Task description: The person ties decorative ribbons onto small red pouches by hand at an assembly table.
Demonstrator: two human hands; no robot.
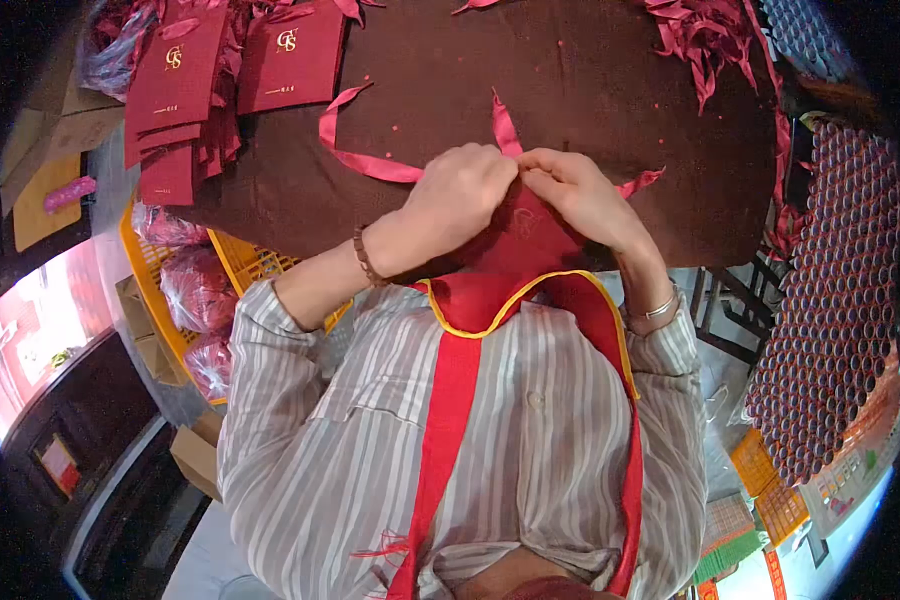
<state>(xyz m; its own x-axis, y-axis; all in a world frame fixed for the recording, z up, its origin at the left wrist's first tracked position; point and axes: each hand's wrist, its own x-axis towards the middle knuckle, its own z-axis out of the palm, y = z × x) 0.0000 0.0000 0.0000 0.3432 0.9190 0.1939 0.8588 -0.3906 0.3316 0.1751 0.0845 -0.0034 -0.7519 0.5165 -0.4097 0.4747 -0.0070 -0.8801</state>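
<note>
Both hands meet over a dark red flat pouch or folder (523, 225) with gold letters, at the near edge of the brown-covered table. My left hand (460, 200), with a beaded bracelet, is closed with curled fingers at the item's top edge. My right hand (577, 200), with a silver bangle, pinches at the same spot, its thumb and forefinger almost touching the left fingers. A red ribbon (505, 125) sticks up from between the fingertips. Another ribbon length (370, 165) runs left from under my left hand, and a ribbon end (642, 182) shows at right. The exact grip is hidden.
Stacked dark red items with gold letters (175, 75) lie at the table's left, another (290, 60) beside them. A ribbon heap (705, 40) is at the back right. Yellow crates (160, 300) with bagged goods stand at left. Rows of small round-topped pieces (830, 300) fill the right side.
</note>
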